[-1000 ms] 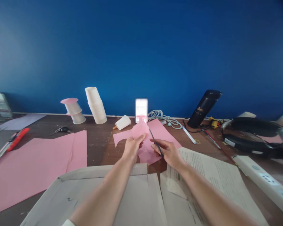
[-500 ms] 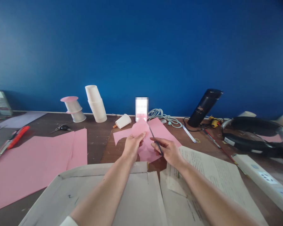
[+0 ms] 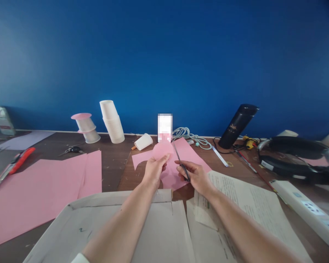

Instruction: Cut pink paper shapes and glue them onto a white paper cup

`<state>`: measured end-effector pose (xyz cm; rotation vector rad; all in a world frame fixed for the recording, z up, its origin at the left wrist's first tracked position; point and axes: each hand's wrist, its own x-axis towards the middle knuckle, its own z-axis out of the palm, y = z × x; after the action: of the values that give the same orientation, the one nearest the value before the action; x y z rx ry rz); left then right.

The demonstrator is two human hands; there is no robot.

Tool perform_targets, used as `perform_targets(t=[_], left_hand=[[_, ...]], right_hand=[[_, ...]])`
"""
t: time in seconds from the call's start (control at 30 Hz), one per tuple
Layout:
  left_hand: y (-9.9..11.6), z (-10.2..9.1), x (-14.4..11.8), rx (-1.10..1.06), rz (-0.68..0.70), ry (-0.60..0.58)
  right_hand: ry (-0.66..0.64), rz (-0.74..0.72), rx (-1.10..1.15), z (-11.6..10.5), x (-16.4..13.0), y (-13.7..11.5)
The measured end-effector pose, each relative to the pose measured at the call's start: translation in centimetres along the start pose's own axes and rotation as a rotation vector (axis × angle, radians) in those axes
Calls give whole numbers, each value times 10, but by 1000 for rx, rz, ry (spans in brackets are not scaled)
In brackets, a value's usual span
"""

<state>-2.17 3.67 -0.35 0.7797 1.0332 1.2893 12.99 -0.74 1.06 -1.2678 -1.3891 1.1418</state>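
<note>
Pinching a pink paper disc (image 3: 162, 148) between thumb and fingers, the left hand (image 3: 155, 171) is centred before the far edge of the table (image 3: 111, 160). The right hand (image 3: 197, 177) is curled round the dark handles of a pair of scissors (image 3: 182, 166), just right of the disc. Their long axis runs from the right hand toward the table's far edge, leaning left, so the blades lie alongside the disc's right rim; whether they touch it cannot be told. Larger pink paper (image 3: 193, 155) spreads beneath, one corner toward the far edge

Both hands (image 3: 153, 171) (image 3: 196, 175) extend forward, left pinching, right apparently curled.
</note>
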Motion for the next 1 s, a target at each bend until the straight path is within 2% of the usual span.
perform_targets(t=[0.3,0.73,1.0], left_hand=[[5,3,-4,54,50,27],[5,2,-3,97,46,41],[9,-1,-4,123,50,-32]], right_hand=[[-20,0,-2,1,-1,-1],[-17,22,15,0,-1,-2],[-11,20,34,-1,-2,-4]])
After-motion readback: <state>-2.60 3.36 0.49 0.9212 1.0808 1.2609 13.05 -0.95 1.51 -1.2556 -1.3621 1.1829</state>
